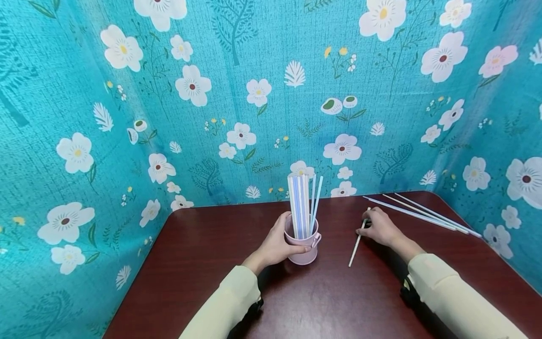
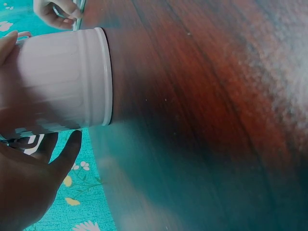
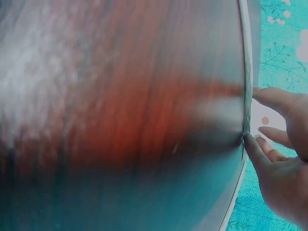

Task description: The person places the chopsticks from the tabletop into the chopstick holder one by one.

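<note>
Around a small pink bucket (image 1: pixel 302 256) curls my left hand (image 1: pixel 275 242), with the thumb across its front below the rim. A bunch of white and blue straws (image 1: pixel 299 205) stands upright in it, and two light blue ones (image 1: pixel 316 197) lean apart on the right. In the left wrist view the bucket (image 2: pixel 57 82) lies between thumb and fingers, its base at the tabletop. To the right, my right hand (image 1: pixel 378 227) pinches a pale straw (image 1: pixel 354 249) slanting low over the table. The right wrist view shows fingertips (image 3: pixel 260 94) on this straw (image 3: pixel 248 67).
Several loose straws (image 1: pixel 423 214) lie at the table's back right, beyond my right hand. The dark red-brown table (image 1: pixel 203 282) ends at a turquoise flowered cloth (image 1: pixel 237 108), which hangs behind it and at both sides.
</note>
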`<state>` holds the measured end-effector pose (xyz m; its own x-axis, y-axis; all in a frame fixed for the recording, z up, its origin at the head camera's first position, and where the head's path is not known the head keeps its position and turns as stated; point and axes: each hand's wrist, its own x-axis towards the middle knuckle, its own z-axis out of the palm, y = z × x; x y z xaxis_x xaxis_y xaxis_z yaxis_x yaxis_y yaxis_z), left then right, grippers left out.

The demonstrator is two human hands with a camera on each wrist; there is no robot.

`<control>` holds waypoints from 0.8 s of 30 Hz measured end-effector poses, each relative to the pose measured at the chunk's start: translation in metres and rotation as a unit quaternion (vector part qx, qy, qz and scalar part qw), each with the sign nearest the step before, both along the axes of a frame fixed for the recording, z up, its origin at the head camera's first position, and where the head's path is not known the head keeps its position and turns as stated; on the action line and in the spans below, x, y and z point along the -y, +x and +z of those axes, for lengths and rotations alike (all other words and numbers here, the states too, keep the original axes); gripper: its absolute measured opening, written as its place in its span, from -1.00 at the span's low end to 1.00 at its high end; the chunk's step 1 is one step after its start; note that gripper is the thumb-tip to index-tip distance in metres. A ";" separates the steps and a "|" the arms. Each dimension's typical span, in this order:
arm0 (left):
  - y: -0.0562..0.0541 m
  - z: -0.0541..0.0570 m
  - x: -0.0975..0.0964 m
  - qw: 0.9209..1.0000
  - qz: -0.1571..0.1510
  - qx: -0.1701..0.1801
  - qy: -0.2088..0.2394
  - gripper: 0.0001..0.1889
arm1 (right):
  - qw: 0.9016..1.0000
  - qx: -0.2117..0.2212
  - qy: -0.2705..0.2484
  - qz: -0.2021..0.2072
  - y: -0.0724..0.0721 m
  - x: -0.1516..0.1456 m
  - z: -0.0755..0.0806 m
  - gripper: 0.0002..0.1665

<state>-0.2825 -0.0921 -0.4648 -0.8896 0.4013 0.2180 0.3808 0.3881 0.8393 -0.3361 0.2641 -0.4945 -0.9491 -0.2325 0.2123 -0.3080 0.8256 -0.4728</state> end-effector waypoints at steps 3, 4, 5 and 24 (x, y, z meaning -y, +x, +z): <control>0.001 0.000 0.000 1.000 0.001 0.004 -0.002 0.07 | 1.000 0.004 -0.010 0.025 0.003 0.004 0.002 -0.48; 0.002 0.000 0.000 1.000 0.001 0.005 -0.002 0.07 | 0.999 0.007 -0.014 0.032 0.003 0.006 0.003 -0.49; 0.002 0.000 0.000 1.000 0.002 0.007 -0.003 0.07 | 0.999 0.011 -0.016 0.037 0.004 0.008 0.003 -0.49; -0.001 -0.001 -0.001 1.000 0.000 0.002 0.007 0.08 | 0.992 0.125 0.003 0.006 0.020 0.039 0.025 -0.85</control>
<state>-0.2837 -0.0913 -0.4660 -0.8902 0.3990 0.2200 0.3779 0.3767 0.8458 -0.3162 0.2252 -0.4690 -0.9690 -0.2453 -0.0301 -0.1924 0.8254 -0.5307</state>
